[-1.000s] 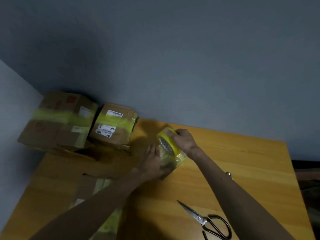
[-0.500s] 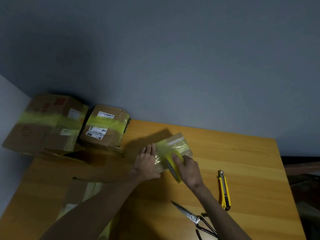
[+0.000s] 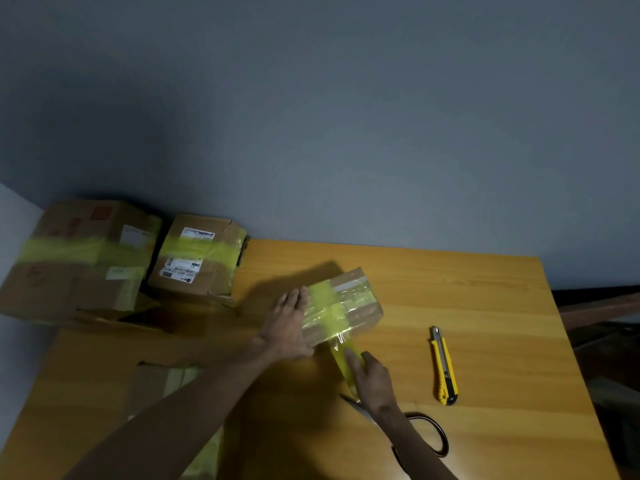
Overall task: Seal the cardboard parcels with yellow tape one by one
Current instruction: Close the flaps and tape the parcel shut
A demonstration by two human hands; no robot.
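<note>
My left hand (image 3: 289, 323) lies flat, fingers straight, against the small parcel (image 3: 349, 306) on the table (image 3: 485, 299). At the parcel's 6 o'clock my right hand (image 3: 372, 379) grips the yellow tape roll (image 3: 341, 358), its strip stuck over the parcel. From that hand, a utility knife (image 3: 444, 367) lies at 3 o'clock, scissors (image 3: 429, 434) at 5, and taped boxes (image 3: 194, 261) at 10.

Steel scissors (image 3: 351, 401) with black handles: pivot hidden under the right forearm. Yellow tape roll (image 3: 341, 360) mostly covered by right hand (image 3: 372, 379). Flat brown cardboard parcel (image 3: 152, 386), near left, is crossed by the left forearm. Big taped cardboard box (image 3: 69, 258), far left, is cut by the frame edge. White shipping labels (image 3: 180, 270): print unreadable.
</note>
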